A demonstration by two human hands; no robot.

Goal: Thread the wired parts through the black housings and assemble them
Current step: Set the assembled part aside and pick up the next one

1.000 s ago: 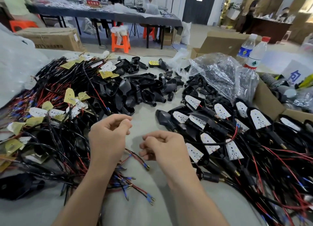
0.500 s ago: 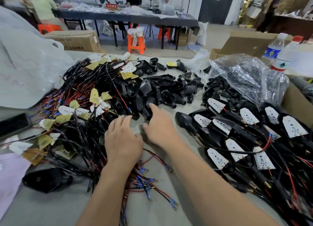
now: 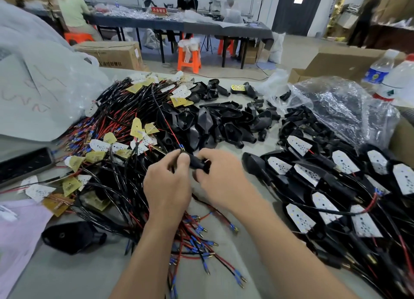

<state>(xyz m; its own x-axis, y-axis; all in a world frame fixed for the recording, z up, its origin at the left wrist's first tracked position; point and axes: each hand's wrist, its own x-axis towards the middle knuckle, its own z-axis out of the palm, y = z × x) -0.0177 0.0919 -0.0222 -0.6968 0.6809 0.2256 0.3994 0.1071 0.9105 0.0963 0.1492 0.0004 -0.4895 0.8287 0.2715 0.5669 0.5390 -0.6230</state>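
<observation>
Black housing [image 3: 197, 163] is gripped in the curled fingers of the right hand [image 3: 220, 179] over the grey table [image 3: 78, 274], just before the heap of loose housings [image 3: 224, 124], while a red wire [image 3: 172, 130] is pinched beside its narrow end by the left hand [image 3: 167, 186].

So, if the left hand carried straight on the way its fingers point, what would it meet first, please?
Probably the pile of empty black housings just beyond the left hand, which pinches a wire end; depth is unclear.
</observation>
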